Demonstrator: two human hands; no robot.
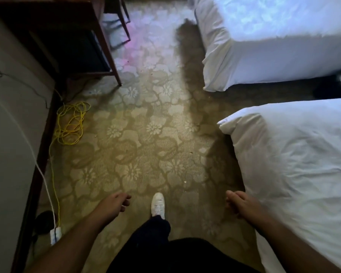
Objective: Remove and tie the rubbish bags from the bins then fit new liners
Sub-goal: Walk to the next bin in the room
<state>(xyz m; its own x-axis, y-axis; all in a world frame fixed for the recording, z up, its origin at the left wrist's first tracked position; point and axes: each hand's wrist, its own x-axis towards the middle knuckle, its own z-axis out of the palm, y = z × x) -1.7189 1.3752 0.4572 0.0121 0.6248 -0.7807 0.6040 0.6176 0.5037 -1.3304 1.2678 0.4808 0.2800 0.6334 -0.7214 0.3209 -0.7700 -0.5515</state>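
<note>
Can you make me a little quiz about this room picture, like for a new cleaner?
1. True or false: the left hand and the right hand each carry a rubbish bag.
2. What colour is the tangled cable lying on the carpet? A red, B yellow, C blue.
3. Fill in: the number of white beds in view is ____.
Key: 1 false, both hands hold nothing. 2 B. 3 two.
</note>
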